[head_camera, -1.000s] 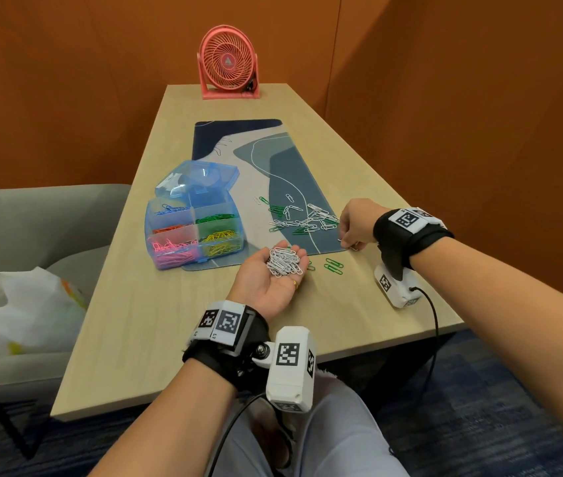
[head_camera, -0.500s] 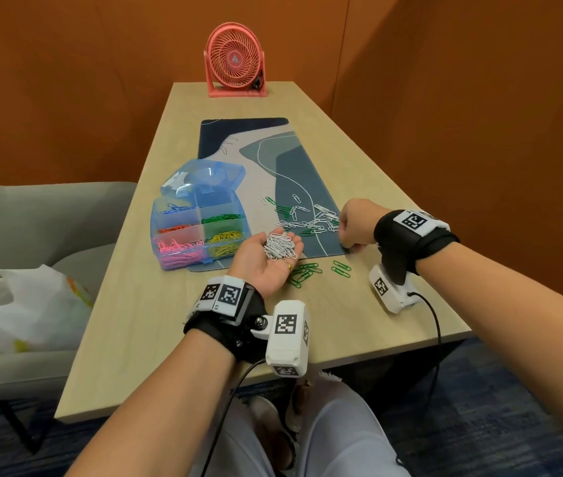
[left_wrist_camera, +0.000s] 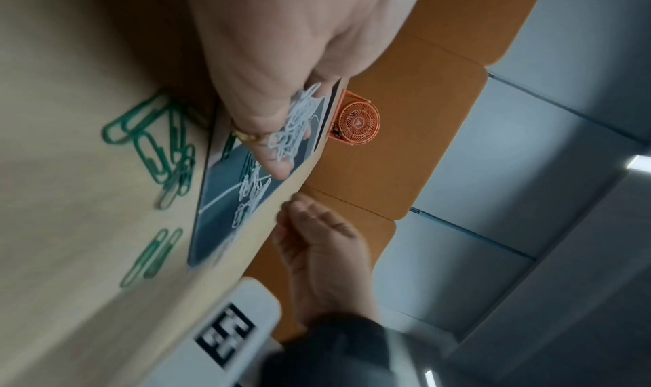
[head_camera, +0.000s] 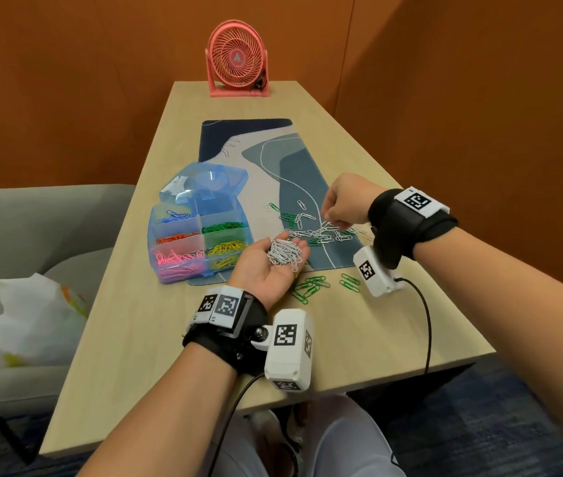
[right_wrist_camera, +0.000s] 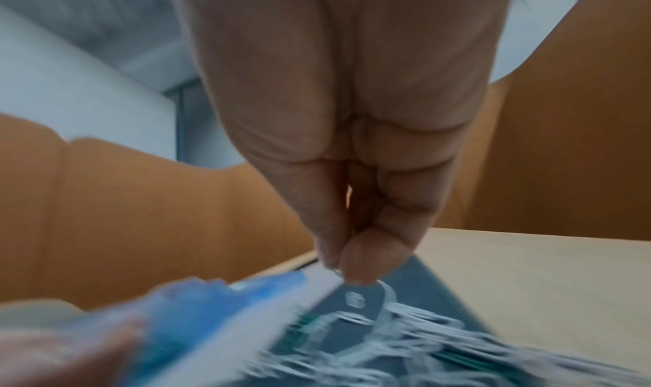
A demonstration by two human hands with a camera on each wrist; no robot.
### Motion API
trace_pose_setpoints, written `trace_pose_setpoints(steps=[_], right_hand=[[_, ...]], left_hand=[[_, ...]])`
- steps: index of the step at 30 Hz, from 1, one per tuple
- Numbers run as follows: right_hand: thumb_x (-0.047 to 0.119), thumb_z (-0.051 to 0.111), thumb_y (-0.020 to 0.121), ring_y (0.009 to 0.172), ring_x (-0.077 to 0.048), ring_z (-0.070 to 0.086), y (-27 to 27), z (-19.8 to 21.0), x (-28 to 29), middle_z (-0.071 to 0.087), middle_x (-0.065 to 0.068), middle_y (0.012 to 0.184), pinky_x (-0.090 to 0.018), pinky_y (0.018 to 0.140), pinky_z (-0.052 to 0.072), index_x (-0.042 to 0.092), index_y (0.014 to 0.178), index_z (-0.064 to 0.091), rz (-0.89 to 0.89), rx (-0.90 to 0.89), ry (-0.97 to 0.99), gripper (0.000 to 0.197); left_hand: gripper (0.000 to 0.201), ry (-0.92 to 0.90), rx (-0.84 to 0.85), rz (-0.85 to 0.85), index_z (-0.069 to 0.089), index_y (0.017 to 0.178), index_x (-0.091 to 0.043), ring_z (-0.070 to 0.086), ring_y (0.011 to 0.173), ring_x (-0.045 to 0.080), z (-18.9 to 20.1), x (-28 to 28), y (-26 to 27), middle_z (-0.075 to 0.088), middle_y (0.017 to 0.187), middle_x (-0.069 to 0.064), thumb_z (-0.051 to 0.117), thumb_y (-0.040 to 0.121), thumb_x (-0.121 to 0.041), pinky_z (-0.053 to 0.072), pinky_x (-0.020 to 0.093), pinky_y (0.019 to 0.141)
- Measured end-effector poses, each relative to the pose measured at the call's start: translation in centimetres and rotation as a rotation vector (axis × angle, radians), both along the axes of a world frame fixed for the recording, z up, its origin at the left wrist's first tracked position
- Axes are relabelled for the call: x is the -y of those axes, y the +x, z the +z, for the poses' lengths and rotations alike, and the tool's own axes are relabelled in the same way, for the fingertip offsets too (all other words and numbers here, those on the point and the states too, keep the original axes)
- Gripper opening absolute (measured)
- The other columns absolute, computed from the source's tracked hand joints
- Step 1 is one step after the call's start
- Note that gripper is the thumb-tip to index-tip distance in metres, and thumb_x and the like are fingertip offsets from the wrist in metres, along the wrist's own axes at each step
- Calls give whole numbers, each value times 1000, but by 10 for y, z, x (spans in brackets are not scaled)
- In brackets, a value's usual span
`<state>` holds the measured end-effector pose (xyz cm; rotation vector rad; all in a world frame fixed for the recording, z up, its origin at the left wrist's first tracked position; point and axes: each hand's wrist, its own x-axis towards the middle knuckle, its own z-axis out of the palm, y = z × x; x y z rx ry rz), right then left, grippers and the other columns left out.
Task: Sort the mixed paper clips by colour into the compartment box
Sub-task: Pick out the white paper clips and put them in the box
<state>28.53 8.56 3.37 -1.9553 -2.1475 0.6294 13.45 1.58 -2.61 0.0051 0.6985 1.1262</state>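
Observation:
My left hand (head_camera: pixel 273 266) lies palm up at the mat's near edge, a heap of white paper clips (head_camera: pixel 285 253) resting in it; the left wrist view shows the same white clips (left_wrist_camera: pixel 294 126) on my fingers. My right hand (head_camera: pixel 333 215) hovers over the scattered white clips (head_camera: pixel 324 232) on the mat, its fingertips (right_wrist_camera: pixel 331 254) pinching a white clip. The blue compartment box (head_camera: pixel 183 275) stands open to the left, with blue, orange, pink, green and yellow clips in separate compartments. Green clips (head_camera: pixel 309 287) lie on the bare table near my left wrist.
A patterned desk mat (head_camera: pixel 293 173) covers the table's middle. A pink fan (head_camera: pixel 237 60) stands at the far end. More green clips (head_camera: pixel 287 216) are mixed in on the mat. A grey chair (head_camera: pixel 49 218) with a plastic bag (head_camera: pixel 15 318) sits left of the table.
My right hand rose from the table by the mat's right edge and moved over the white clips. My left hand slid forward to the mat's near edge.

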Motion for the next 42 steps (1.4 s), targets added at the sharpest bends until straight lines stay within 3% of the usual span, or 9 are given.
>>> trace_pose_setpoints(steps=[5, 13, 18, 21, 25, 31, 37, 39, 42], right_hand=[[4, 56, 89, 92, -31, 68, 20, -22, -31, 70, -18, 100, -41, 85, 56, -2, 100, 70, -103, 163, 3, 19], [26, 72, 83, 83, -25, 60, 12, -30, -44, 69, -14, 96, -32, 76, 51, 0, 101, 69, -60, 259, -36, 32], [20, 61, 90, 86, -28, 66, 6, -28, -47, 71, -18, 100, -33, 78, 53, -2, 102, 68, -23, 326, -60, 27], [30, 65, 89, 82, -25, 67, 3, -26, -47, 73, -14, 94, -33, 80, 53, -1, 98, 70, 8, 352, -92, 33], [22, 68, 86, 88, -25, 70, -5, -25, -48, 73, -14, 98, -35, 86, 56, 0, 102, 69, 38, 406, -117, 27], [22, 65, 88, 63, -22, 61, -8, -26, -49, 68, -13, 83, -30, 70, 55, -1, 102, 66, 49, 399, -159, 27], [19, 68, 85, 70, -21, 68, -8, -25, -45, 74, -13, 84, -32, 77, 58, -1, 95, 69, 79, 360, -139, 22], [10, 67, 83, 63, -18, 69, -5, -20, -44, 71, -8, 70, -29, 67, 59, 4, 81, 66, 74, 252, -169, 7], [1, 65, 78, 46, -7, 60, -8, -4, -35, 64, 0, 53, -17, 48, 49, 12, 65, 61, 123, 83, -112, 17]], left_hand=[[32, -35, 158, 50, 52, 99, 5, 48, 107, 31, -2, -3, -1, 52, 100, 24, 30, 102, -17, 41, 43, 96], [31, -50, 146, 41, 54, 98, 3, 52, 104, 30, -10, -10, 0, 54, 101, 24, 32, 102, -18, 46, 37, 87], [30, -15, 97, 21, 54, 99, -1, 56, 83, 28, -9, -21, -6, 55, 101, 23, 31, 103, -21, 56, 32, 63], [30, -18, 94, 25, 54, 99, -1, 55, 83, 28, -10, -25, -5, 54, 99, 22, 32, 103, -21, 50, 32, 69], [30, -16, 95, 19, 54, 97, 0, 55, 82, 28, -11, -27, -4, 54, 96, 21, 32, 102, -20, 49, 34, 71], [30, -2, 107, 25, 54, 99, 1, 56, 90, 28, -16, -27, -4, 56, 98, 21, 33, 102, -20, 47, 40, 82], [31, -4, 166, 55, 54, 103, 5, 55, 98, 29, -15, -24, -4, 56, 99, 23, 34, 102, -19, 44, 43, 95], [31, -3, 178, 52, 54, 102, 5, 55, 94, 30, -14, -23, -4, 56, 99, 23, 34, 102, -19, 43, 44, 94], [33, -10, 195, 53, 54, 101, 6, 55, 91, 32, -13, -24, -5, 56, 98, 24, 33, 102, -19, 42, 47, 94]])
